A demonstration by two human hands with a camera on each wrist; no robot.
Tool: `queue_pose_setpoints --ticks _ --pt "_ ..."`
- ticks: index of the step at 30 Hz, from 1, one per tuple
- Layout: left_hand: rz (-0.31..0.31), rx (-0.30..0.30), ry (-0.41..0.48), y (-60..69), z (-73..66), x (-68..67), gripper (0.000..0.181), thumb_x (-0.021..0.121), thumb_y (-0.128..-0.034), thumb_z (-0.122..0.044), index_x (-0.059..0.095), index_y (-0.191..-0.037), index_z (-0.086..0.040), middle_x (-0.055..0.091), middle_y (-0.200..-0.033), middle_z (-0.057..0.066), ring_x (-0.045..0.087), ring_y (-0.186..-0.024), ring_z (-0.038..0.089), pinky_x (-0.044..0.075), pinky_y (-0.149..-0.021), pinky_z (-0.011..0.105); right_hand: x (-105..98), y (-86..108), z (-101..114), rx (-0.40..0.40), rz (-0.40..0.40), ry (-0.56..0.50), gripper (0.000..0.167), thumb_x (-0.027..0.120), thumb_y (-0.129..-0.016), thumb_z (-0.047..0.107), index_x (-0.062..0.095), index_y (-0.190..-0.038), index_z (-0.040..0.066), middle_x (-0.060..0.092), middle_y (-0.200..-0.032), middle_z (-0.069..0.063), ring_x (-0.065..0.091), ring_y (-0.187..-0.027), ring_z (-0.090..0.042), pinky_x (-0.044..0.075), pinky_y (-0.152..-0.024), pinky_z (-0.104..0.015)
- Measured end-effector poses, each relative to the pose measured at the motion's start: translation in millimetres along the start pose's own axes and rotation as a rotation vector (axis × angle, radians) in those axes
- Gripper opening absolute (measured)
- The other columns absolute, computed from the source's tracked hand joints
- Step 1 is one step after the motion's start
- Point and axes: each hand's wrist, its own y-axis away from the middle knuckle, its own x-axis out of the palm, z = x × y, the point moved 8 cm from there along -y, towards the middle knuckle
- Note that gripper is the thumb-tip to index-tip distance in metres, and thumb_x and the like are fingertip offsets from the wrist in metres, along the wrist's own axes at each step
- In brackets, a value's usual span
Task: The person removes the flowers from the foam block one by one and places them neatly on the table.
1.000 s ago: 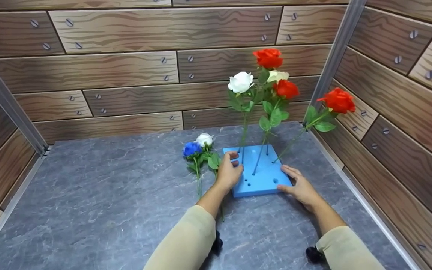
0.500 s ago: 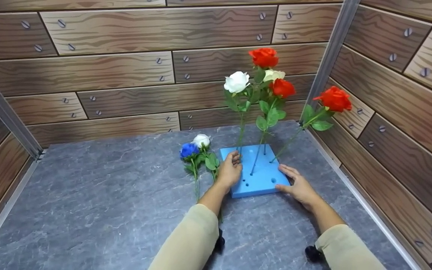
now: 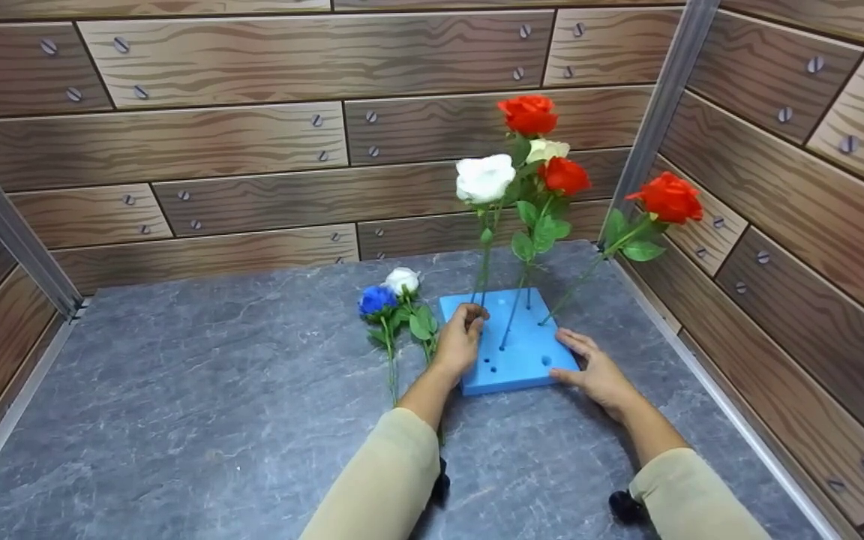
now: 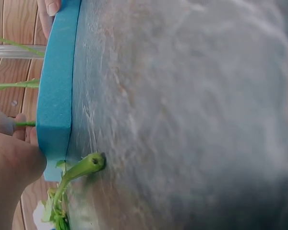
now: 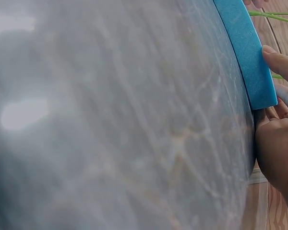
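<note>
My left hand (image 3: 459, 343) reaches over the left edge of a blue foam block (image 3: 518, 367) with small holes. Its thumb and fingers pinch a thin green stem (image 4: 25, 123) low down, below an artificial white rose (image 3: 484, 178); where this stem meets the block is hidden by the hand. At the block's front right corner is my right hand (image 3: 603, 376), thumb along the front edge and fingers against the right side, gripping it. Standing in the block are red roses (image 3: 565, 175) and a cream rose (image 3: 548, 150); one red rose (image 3: 668, 198) leans far right.
A blue rose (image 3: 378, 301) and a white rose (image 3: 402, 281) lie on the grey marbled tabletop (image 3: 199, 390), left of the block. One stem's cut end (image 4: 93, 163) points towards the left wrist camera. Wood-patterned walls (image 3: 252, 142) enclose the back and sides.
The white rose above my left hand has tipped and turned its bloom forward and slightly right. My left fingers have curled in more closely. The right hand stays at its corner.
</note>
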Motion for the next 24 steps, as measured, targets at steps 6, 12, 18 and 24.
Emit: queue_pose_setpoints --ticks 6,12,18,24 --pt "-0.016 0.034 -0.012 -1.2 -0.2 0.2 0.018 0.054 -0.1147 -0.015 0.067 -0.123 -0.006 0.074 -0.122 0.016 0.068 -0.106 0.019 0.058 -0.088 0.028 -0.5 -0.7 -0.2 0.002 -0.003 -0.011 0.083 0.080 -0.099 0.012 0.034 -0.168 -0.001 0.020 -0.180 -0.019 0.009 -0.170 -0.042 0.014 -0.140 -0.056" --pt "-0.031 0.014 -0.033 -1.1 1.7 -0.1 0.018 0.059 -0.1129 -0.018 0.071 -0.121 -0.008 0.077 -0.121 0.010 0.070 -0.107 0.018 0.059 -0.089 0.027 -0.6 -0.5 0.2 0.006 -0.005 -0.008 0.084 0.080 -0.099 0.011 0.034 -0.168 -0.001 0.021 -0.179 -0.019 0.009 -0.170 -0.043 0.014 -0.140 -0.057" --pt "-0.052 -0.013 -0.018 -2.4 5.6 0.3 0.018 0.065 -0.1100 -0.020 0.076 -0.120 -0.009 0.079 -0.117 0.008 0.071 -0.106 0.013 0.060 -0.092 0.025 -0.5 -0.2 -0.5 0.000 0.001 -0.022 0.084 0.080 -0.099 0.011 0.033 -0.168 -0.001 0.020 -0.179 -0.020 0.011 -0.170 -0.043 0.015 -0.139 -0.055" --pt "-0.075 -0.043 -0.041 -3.6 8.3 -1.5 0.021 0.064 -0.1109 -0.029 0.076 -0.119 -0.014 0.077 -0.111 0.004 0.067 -0.098 0.009 0.057 -0.084 0.024 -0.9 -0.1 0.5 -0.012 -0.002 -0.017 0.084 0.081 -0.099 0.013 0.034 -0.168 -0.001 0.021 -0.179 -0.020 0.012 -0.170 -0.042 0.016 -0.138 -0.054"
